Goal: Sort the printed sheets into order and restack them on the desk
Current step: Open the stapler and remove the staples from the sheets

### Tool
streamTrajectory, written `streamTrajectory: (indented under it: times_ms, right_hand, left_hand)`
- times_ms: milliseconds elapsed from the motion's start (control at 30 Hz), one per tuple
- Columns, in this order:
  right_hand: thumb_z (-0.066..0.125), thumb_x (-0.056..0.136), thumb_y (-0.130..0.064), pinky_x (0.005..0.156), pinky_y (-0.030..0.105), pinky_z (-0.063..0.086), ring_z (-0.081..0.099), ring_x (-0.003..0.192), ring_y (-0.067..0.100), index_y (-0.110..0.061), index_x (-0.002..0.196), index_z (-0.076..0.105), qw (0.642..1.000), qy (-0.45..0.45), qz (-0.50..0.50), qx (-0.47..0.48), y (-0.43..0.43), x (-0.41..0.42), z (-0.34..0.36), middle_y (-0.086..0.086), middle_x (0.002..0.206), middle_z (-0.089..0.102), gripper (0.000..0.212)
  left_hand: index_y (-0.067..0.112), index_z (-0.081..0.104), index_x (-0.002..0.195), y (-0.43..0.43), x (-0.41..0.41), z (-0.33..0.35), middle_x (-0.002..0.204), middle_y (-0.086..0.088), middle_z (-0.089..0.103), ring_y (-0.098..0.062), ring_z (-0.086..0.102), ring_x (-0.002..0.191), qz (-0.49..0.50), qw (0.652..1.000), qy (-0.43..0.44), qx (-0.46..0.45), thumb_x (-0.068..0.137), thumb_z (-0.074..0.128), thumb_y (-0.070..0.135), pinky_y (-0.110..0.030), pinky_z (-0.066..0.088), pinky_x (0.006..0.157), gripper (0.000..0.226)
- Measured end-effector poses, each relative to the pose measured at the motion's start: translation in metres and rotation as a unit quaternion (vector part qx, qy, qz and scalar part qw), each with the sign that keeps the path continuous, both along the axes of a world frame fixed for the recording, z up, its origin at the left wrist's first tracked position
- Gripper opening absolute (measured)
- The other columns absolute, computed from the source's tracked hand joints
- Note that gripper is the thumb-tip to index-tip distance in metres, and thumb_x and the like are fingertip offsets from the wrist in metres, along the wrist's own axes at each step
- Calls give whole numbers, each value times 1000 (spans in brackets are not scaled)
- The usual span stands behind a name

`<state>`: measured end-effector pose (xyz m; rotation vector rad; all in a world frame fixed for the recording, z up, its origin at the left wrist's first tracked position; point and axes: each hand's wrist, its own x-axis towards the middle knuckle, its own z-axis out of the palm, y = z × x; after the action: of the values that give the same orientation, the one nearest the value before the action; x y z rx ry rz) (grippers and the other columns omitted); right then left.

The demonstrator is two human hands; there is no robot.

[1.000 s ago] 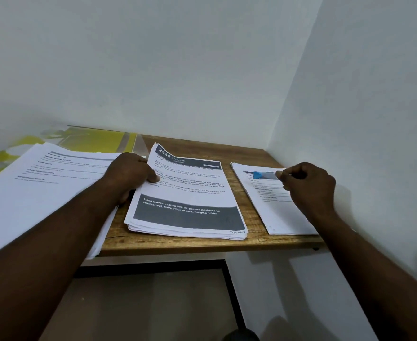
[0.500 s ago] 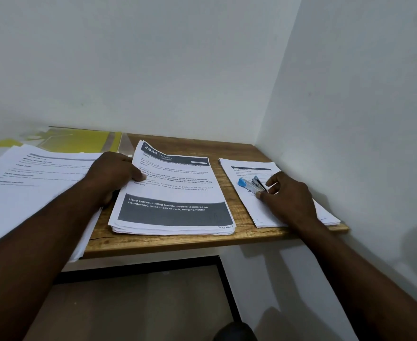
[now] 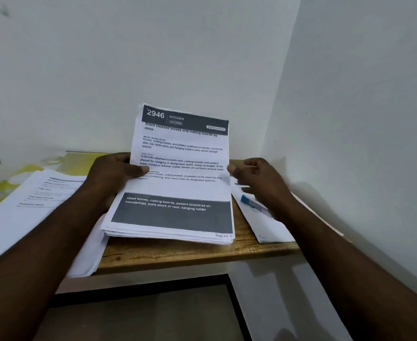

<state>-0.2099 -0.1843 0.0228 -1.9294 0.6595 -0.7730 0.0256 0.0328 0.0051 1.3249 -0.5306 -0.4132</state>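
the left hand is pinching the left edge of the middle stack of printed sheets, tilting it up off the desk; the right hand is hovering loosely curled, empty. the paper looks light and floppy, so both side edges need gripping. three stacks are showing.

The wooden desk stood in the wall corner. On it lay a left paper stack overhanging the front edge, a right paper stack bearing a blue stapler, and yellow folders at rear left.
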Motion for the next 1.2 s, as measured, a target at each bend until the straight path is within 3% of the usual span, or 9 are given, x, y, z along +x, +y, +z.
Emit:
streamTrajectory:
  times_ms: [133,233,333,500,667,767,900,1067,1200]
  right_hand:
    - [78,92,-31,106,47,53,73,112,32,-4,127,70,960,-58,182,204,13,28,15,13,123,76,45]
    - [78,89,-5,108,56,53,74,111,34,-4,119,74,966,-119,154,170,23,55,17,11,118,78,31]
    - [79,87,-15,101,54,57,77,102,25,-18,108,78,986,-146,70,41,33,74,31,0,108,81,22]
    - [71,98,-25,77,27,56,71,93,9,-30,110,71,976,-186,-3,-110,47,76,71,-15,101,74,12]
    - [77,92,-43,84,43,64,76,94,12,-35,108,73,982,-188,23,-18,47,74,31,-14,102,79,19]
    - [80,91,-37,90,49,63,77,97,15,-28,112,76,985,-166,37,31,44,73,4,-11,104,80,23]
    - [77,94,-32,87,49,64,77,93,18,-24,112,76,985,-161,9,66,44,79,-4,-7,102,81,20]
    - [75,96,-32,82,46,66,77,93,19,-27,116,72,978,-201,0,62,50,81,12,-6,105,79,21]
    - [74,96,-32,81,42,66,76,97,18,-29,114,70,976,-209,21,50,53,74,8,-7,107,78,19]
  left_hand:
    - [4,77,113,5,-8,22,104,-14,80,-33,79,90,0,998,-20,-66,83,74,-8,-43,66,79,33]
    - [4,75,108,2,-21,35,103,-17,80,-31,79,84,-6,994,-20,-108,89,69,-4,-44,66,78,22]
    - [5,72,116,-5,-32,50,108,-16,79,-33,78,95,-26,990,-15,-136,96,68,7,-50,64,86,20]
    - [12,75,117,-11,-28,83,110,-9,80,-31,77,102,3,984,-87,-155,96,74,16,-47,60,95,22]
    - [9,72,120,-4,-33,51,110,-13,79,-36,77,99,-41,994,-46,-90,95,72,16,-48,61,91,26]
    - [11,75,118,0,-28,21,109,-11,80,-34,78,97,-15,998,-50,-46,94,74,20,-53,60,96,25]
    - [19,80,106,-3,-30,17,98,-4,82,-28,79,90,37,995,-98,-2,89,82,39,-55,61,93,26]
    - [22,80,104,-11,-44,32,93,2,82,-20,79,86,65,988,-138,-21,91,80,36,-50,63,88,19]
    - [30,80,103,-8,-46,21,97,8,82,-16,79,90,29,986,-156,48,91,80,39,-50,61,93,15]
